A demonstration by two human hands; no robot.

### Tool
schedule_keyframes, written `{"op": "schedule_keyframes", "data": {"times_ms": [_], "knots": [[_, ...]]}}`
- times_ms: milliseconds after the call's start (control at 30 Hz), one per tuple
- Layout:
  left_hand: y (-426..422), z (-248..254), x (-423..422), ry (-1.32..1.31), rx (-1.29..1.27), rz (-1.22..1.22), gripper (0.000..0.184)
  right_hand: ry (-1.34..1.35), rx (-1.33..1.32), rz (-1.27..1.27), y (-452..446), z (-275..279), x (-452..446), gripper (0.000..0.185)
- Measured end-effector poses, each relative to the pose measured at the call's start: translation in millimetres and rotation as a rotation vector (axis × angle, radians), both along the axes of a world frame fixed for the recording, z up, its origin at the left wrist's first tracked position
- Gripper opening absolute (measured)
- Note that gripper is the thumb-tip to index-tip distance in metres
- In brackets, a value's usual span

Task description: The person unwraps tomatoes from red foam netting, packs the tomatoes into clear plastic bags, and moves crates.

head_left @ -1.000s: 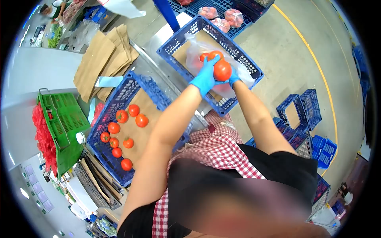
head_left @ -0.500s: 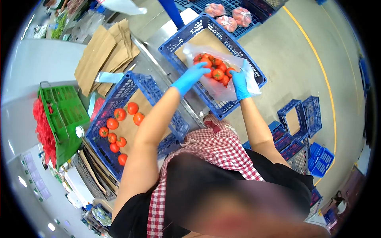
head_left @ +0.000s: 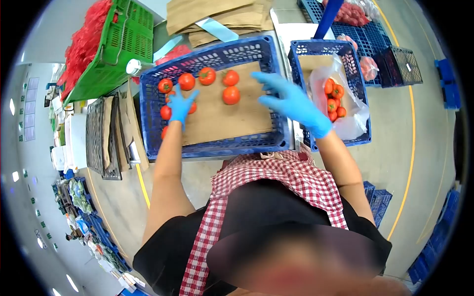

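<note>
Left hand: the blue-gloved left hand (head_left: pixel 182 106) was over the left part of the large blue crate, its fingers spread wide among the tomatoes there; whether it touched any could not be told.
Right hand: the right hand (head_left: pixel 296 102), also in a blue glove, hovered above the right end of the same crate, fingers wide apart and pointing left.
Loose tomatoes: the loose tomatoes (head_left: pixel 207 76) lay in the large blue crate (head_left: pixel 237 143) on a brown cardboard liner (head_left: pixel 222 123). 3 stood along the far wall; 2 more sat 1 behind the other, near the middle; others clustered at the left end, partly hidden by the left hand and forearm.
Bagged tomatoes: several bagged tomatoes (head_left: pixel 338 92) rested in an open plastic bag (head_left: pixel 354 126) inside the small blue crate (head_left: pixel 321 45), just to the right.
Far side: brown sheets (head_left: pixel 212 17) were stacked beyond the large crate.
Left background: a green crate (head_left: pixel 131 39) stood beside red mesh (head_left: pixel 89 44).
Right background: a dark crate (head_left: pixel 407 66) stood near a blue pallet (head_left: pixel 373 42).
</note>
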State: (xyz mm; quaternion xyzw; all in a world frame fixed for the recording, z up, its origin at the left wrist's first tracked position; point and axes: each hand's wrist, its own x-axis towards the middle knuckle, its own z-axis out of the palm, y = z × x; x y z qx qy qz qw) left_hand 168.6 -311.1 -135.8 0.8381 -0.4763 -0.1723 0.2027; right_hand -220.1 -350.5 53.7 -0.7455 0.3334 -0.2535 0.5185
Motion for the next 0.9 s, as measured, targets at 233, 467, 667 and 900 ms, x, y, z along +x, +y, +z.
{"op": "schedule_keyframes", "data": {"times_ms": [233, 467, 667, 900], "knots": [[15.3, 14.8, -71.1, -0.221, -0.111, -0.051, 0.097, 0.823, -0.202, -0.001, -14.0, -86.2, 140.3, 0.078], [-33.0, 56.4, -43.4, -0.101, 0.047, -0.065, 0.104, 0.668, -0.143, -0.314, -28.0, -147.0, 168.3, 0.059], [-47.2, 25.3, -88.1, -0.241, -0.058, -0.277, 0.092, -0.323, 1.138, -0.114, -50.0, -59.7, 79.9, 0.048], [-82.6, 51.6, -144.6, -0.055, 0.122, 0.044, 0.089, -0.737, 0.950, -0.500, -48.5, -9.8, -123.1, 0.043]]}}
